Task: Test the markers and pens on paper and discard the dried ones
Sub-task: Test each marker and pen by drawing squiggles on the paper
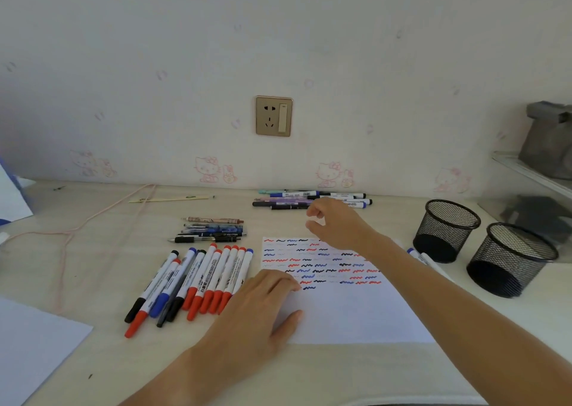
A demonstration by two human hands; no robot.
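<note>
A: Why is the left hand flat on the paper?

B: To pin it, I'd say. The fingers lie straight across the sheet's left edge, gripping nothing, so the page won't slide while a pen is tried on it.

A: And the right hand?

B: It is stretched over the top of the sheet toward the far pile by the wall. Thumb and fingers are loosely curled and apart, with nothing between them. It looks ready to pick the next pen.

A: So that pile is untested?

B: Likely. The scribbles in red, blue and black fill the sheet's upper part, so much testing is done. The markers lie in a row just left of the paper, the pens grouped behind them, probably sorted.

A: The mesh cups?

B: To the right, seemingly empty. One marker lies beside them.
</note>
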